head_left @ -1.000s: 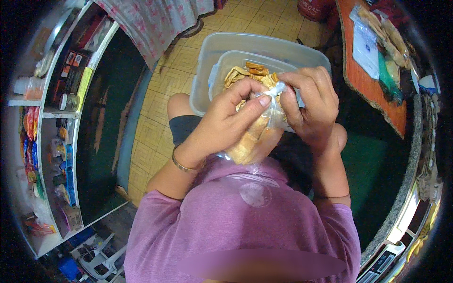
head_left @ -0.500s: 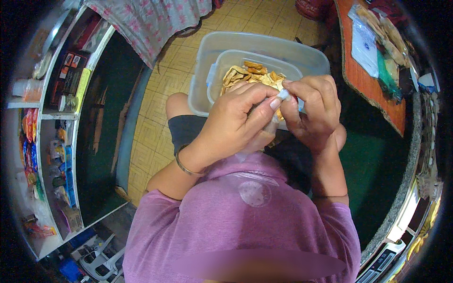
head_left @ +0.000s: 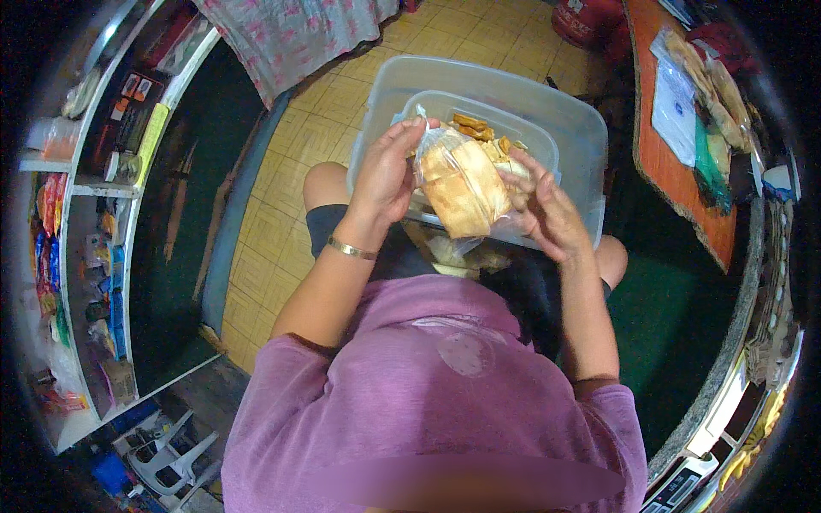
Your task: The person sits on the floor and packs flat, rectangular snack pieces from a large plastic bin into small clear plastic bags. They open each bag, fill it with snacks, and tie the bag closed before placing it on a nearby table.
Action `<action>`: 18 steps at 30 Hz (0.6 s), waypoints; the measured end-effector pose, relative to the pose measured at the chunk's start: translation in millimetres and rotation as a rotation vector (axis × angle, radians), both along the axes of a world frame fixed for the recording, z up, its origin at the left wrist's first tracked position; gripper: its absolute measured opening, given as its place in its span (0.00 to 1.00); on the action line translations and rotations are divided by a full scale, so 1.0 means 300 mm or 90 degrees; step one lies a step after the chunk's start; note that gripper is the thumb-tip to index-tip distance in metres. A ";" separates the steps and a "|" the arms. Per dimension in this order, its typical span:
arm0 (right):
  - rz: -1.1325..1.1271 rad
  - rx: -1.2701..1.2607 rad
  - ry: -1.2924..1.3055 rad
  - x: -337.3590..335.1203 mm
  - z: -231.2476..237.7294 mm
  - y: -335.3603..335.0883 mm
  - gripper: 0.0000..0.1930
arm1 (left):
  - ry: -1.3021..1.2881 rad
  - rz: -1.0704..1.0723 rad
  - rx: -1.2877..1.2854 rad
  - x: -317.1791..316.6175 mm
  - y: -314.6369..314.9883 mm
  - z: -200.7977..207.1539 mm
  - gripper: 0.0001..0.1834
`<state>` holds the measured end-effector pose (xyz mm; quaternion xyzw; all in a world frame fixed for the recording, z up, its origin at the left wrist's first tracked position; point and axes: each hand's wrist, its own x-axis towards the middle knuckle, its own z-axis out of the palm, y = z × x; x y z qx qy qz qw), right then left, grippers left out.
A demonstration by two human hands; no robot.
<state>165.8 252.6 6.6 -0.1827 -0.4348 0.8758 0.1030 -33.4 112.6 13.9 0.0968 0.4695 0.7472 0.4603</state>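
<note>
Large translucent rectangular plastic tub (head_left: 583, 128): contains a smaller translucent plastic container (head_left: 532, 137) of golden-brown flat pieces (head_left: 475, 126), partly hidden. Clear plastic bag (head_left: 466, 184) of pale-golden flat slabs (head_left: 457, 205): above the tub's near part, gathered neck (head_left: 421, 112) toward its far-left corner, long axis slanting nearward and right. Left hand (head_left: 389, 171): pinching the neck. Right hand (head_left: 552, 209): fingers loosely spread, blurred; bag contact cannot be confirmed.

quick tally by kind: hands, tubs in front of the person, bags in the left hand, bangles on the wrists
Bare hands: 2 (left hand, right hand)
Translucent plastic tubs: 2 (large outer tub, smaller inner tub)
Clear plastic bag of flat golden-brown pieces: 1
Gold-coloured bangle: 1
Total: 6
</note>
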 end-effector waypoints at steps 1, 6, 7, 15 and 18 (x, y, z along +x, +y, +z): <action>0.009 -0.056 0.017 0.008 -0.028 -0.028 0.36 | -0.013 0.009 -0.003 -0.005 0.008 -0.006 0.16; -0.058 -0.088 0.067 -0.003 -0.060 -0.110 0.36 | -0.049 0.037 0.093 0.007 0.052 0.000 0.18; -0.081 -0.058 0.035 -0.010 -0.045 -0.109 0.35 | -0.031 0.055 0.106 0.014 0.052 0.005 0.20; -0.062 0.906 0.041 -0.041 0.052 -0.146 0.29 | -0.195 -0.062 0.073 0.015 0.013 -0.022 0.26; -0.249 0.818 -0.006 -0.048 0.035 -0.150 0.32 | -0.149 -0.054 0.086 -0.001 0.014 -0.039 0.24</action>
